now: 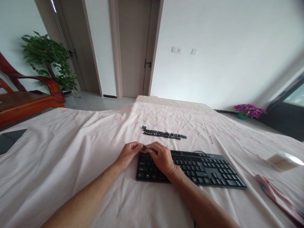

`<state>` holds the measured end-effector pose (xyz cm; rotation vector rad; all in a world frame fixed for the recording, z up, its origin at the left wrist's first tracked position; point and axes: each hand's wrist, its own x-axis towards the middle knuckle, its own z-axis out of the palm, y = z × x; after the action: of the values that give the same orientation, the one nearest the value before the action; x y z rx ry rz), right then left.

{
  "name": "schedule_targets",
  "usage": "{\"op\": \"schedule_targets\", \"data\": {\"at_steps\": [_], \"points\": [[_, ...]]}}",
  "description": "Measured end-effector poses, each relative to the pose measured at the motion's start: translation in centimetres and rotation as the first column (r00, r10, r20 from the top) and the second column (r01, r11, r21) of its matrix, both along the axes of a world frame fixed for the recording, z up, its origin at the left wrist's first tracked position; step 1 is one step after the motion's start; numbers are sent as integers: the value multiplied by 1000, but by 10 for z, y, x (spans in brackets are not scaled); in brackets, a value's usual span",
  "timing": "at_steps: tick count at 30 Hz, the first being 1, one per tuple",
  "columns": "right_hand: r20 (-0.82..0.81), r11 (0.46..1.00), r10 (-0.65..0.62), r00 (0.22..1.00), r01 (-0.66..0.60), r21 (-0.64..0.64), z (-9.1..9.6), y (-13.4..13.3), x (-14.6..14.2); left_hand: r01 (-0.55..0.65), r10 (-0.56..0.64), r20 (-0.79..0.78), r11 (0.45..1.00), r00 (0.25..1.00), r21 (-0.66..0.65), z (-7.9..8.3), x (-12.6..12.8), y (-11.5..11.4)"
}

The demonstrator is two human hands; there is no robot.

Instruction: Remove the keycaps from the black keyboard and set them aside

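Both hands met over the left end of the keyboard (201, 167). The left hand (129, 153) was closed in a pinch, its fingertips gripping a small black keycap (144, 147) just above the keyboard's top left corner. The right hand (162, 158), resting on the keys, was curled shut around a thin wire tool (150, 149) that touched the keycap. Far left of the keyboard a dark flat slab (10, 139) lay on the pink sheet (71, 158), with a wooden bench (26, 101) and a leafy plant (47, 60) beyond it. Just behind the keyboard lay two rows of loose keycaps (163, 134). Right of the keyboard sat a white box (282, 161), and nearer, a pink bag (277, 196).
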<state>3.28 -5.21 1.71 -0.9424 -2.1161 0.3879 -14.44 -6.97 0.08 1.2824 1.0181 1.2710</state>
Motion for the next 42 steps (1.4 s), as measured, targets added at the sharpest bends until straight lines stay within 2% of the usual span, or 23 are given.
{"op": "schedule_targets", "data": {"at_steps": [11,21,26,42], "points": [[32,1000,-25,999,25,3,0,0,0,22,-22,-17,1000,1000,4,-2,1,1],[-7,998,-61,998,61,9,0,0,-1,1,2,82,999,997,-32,-2,4,-1],[2,996,-87,996,87,-4,0,1,-1,32,-29,97,999,995,-28,-1,5,-2],[-5,997,-79,997,79,11,0,1,-2,20,-20,38,1000,999,-12,-3,7,-1]]}}
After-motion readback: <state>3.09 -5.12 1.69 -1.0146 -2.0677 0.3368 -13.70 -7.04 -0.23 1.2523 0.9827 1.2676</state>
